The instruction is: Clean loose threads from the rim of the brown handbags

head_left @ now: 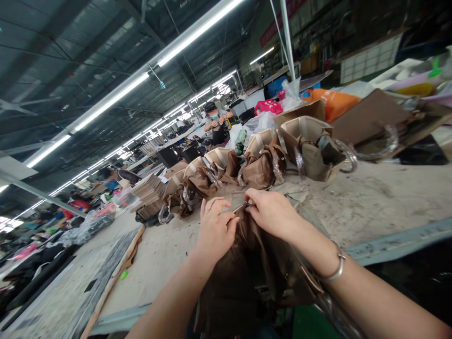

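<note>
A brown fabric handbag (243,278) stands close in front of me at the table's near edge, its upper rim drawn up into folds. My right hand (271,212) pinches the rim at the top, where a small dark, shiny piece shows between the fingertips; its kind is too small to tell. On the other side of the rim is my left hand (217,226), thumb and forefinger brought together at the bag's edge, the remaining fingers loosely raised. A plastic-wrapped handle (339,315) hangs at the bag's lower right.
Several similar brown bags (259,167) with wrapped handles line the worktable (370,202). Stacked brown boards (150,193) stand at their left end. Brown sheets (370,117) and an orange plastic bag (328,104) lie at the right. A co-worker (218,123) is farther back.
</note>
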The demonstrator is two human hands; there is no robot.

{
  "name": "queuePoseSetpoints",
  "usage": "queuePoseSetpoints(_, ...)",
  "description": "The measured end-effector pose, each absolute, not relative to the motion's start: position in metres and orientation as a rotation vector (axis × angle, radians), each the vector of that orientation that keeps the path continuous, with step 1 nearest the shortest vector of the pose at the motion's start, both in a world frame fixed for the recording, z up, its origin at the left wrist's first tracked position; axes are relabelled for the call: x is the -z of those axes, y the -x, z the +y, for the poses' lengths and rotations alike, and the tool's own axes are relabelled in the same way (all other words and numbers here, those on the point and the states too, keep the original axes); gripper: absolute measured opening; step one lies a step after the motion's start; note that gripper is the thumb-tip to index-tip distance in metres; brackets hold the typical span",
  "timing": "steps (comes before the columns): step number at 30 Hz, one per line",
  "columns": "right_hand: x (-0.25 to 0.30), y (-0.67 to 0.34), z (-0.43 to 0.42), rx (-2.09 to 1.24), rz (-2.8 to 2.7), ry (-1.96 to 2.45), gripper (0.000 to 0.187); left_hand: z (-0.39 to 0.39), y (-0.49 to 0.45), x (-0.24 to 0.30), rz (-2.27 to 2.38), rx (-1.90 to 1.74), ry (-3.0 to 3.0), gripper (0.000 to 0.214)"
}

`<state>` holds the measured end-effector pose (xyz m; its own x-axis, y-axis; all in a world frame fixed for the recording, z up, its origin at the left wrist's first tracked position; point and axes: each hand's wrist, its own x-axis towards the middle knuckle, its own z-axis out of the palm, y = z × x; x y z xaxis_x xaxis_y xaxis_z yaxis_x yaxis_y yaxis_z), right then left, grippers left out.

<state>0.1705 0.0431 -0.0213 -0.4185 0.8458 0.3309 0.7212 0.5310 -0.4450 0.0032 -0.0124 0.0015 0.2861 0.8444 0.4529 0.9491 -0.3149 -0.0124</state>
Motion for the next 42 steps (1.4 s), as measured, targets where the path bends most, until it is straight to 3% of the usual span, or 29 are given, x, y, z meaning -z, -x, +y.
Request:
queuePoseSetpoints(8, 0.019, -0.167, 0.038, -0.319, -2.266, 1.228, 0.012, -0.002, -0.003, 0.001, -1.807, 0.617, 2.171, 0.006)
queuePoseSetpoints(19, 0.022, -0.169, 0.043, -0.361, -2.210, 1.233, 0.013, 0.001, -0.005, -0.001, -1.489, 0.642, 2.471, 0.009)
queuePoseSetpoints(25, 0.025, -0.176, 0.050, -0.434, -2.217, 1.199, 0.022, -0.002, -0.001, 0.003, -1.763, 0.821, 2.355, 0.005)
queuePoseSetpoints(42, 0.024, -0.180, 0.055, -0.324, -2.322, 1.179, 0.022, 0.003, -0.011, 0.001, -1.987, 0.771, 2.288, 0.008)
